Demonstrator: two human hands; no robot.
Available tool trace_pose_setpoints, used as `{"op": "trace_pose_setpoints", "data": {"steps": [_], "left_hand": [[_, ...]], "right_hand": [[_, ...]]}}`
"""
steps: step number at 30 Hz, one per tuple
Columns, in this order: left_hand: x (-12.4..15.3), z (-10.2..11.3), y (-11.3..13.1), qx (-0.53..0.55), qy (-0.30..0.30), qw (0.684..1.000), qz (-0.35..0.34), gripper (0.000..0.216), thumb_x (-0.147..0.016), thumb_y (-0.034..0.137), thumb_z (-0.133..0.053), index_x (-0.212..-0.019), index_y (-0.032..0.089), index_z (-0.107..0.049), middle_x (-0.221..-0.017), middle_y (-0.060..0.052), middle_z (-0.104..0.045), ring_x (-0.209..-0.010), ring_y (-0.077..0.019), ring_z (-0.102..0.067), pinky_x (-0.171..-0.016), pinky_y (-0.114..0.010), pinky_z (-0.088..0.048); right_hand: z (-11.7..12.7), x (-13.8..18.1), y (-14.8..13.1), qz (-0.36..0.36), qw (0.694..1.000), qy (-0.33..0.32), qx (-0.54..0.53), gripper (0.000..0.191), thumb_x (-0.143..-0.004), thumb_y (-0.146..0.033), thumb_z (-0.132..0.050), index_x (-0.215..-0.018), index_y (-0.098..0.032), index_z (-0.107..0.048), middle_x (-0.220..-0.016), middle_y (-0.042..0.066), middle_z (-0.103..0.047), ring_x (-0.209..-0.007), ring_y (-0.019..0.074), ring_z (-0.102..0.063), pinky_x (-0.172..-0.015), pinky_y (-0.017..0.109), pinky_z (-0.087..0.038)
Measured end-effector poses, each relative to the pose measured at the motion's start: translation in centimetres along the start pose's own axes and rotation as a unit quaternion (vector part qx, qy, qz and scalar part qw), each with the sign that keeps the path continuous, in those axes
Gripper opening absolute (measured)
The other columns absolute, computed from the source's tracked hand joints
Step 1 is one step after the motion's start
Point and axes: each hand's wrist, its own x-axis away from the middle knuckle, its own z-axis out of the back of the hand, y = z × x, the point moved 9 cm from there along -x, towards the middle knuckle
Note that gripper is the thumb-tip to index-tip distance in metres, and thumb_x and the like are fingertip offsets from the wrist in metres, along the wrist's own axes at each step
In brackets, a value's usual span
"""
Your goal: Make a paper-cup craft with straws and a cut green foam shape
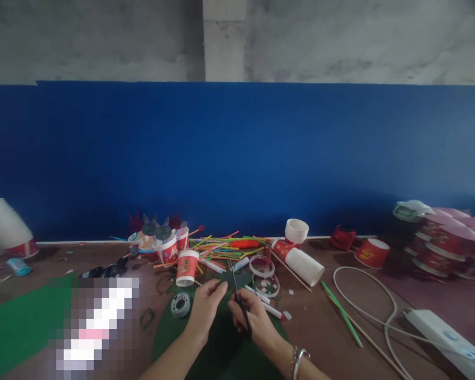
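My right hand (255,316) grips black-handled scissors (238,295), their blades pointing away from me. Close to the blades, my left hand (208,306) is closed, thumb against fingers, on a dark green piece of paper (228,281) whose outline is hard to make out. Both hands are above a dark green round sheet (221,348) on the table. A roll of tape (180,305) sits left of my left hand, with a red paper cup (187,267) beyond it. White markers (272,309) lie just past my right hand.
Colourful sticks (217,245) are heaped at the back. A stack of paper cups (301,264) lies right of them, near clear tape rolls (262,266). At right are a white cable (391,301), a power strip (451,338) and several pink-topped cups (447,237). A blue partition (237,158) stands behind.
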Motion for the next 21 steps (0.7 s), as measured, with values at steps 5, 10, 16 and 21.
{"op": "trace_pose_setpoints", "data": {"steps": [5, 10, 16, 21], "left_hand": [[-0.1, 0.0, -0.3, -0.001, -0.006, 1.0, 0.006, 0.033, -0.068, 0.043, -0.068, -0.052, 0.018, -0.053, -0.047, 0.008, -0.036, -0.048, -0.0094, -0.03, -0.05, -0.022, -0.025], [-0.3, 0.4, -1.0, -0.011, 0.014, 1.0, 0.003, 0.039, -0.068, 0.046, -0.066, -0.05, 0.018, -0.045, -0.049, 0.008, -0.033, -0.049, -0.0092, -0.029, -0.049, -0.022, -0.023], [-0.5, -0.1, -0.1, -0.042, -0.025, 0.998, -0.043, 0.027, -0.074, 0.039, -0.062, -0.059, 0.017, -0.057, -0.057, 0.003, -0.049, -0.058, -0.0131, -0.042, -0.056, -0.023, -0.032], [-0.7, -0.2, 0.7, -0.085, -0.057, 0.993, -0.065, 0.023, -0.076, 0.035, -0.058, -0.065, 0.016, -0.063, -0.063, -0.001, -0.056, -0.064, -0.0161, -0.048, -0.059, -0.024, -0.035]], "right_hand": [[-0.1, 0.1, -0.2, -0.002, 1.0, -0.004, 0.004, 0.041, -0.068, -0.055, -0.066, -0.072, -0.018, -0.048, -0.043, -0.009, -0.043, -0.036, 0.0059, -0.036, -0.036, 0.017, -0.03], [0.0, 0.1, -0.1, -0.009, 1.0, -0.006, 0.01, 0.04, -0.069, -0.054, -0.066, -0.074, -0.018, -0.049, -0.044, -0.009, -0.044, -0.037, 0.0062, -0.038, -0.036, 0.017, -0.031], [0.1, -0.2, 0.6, -0.006, 1.0, -0.012, -0.003, 0.04, -0.067, -0.053, -0.068, -0.076, -0.018, -0.05, -0.049, -0.007, -0.049, -0.04, 0.0073, -0.043, -0.039, 0.018, -0.035], [0.2, -0.2, 0.3, -0.003, 1.0, -0.011, 0.005, 0.039, -0.068, -0.051, -0.068, -0.075, -0.018, -0.05, -0.049, -0.008, -0.045, -0.042, 0.0074, -0.042, -0.04, 0.018, -0.034]]}}
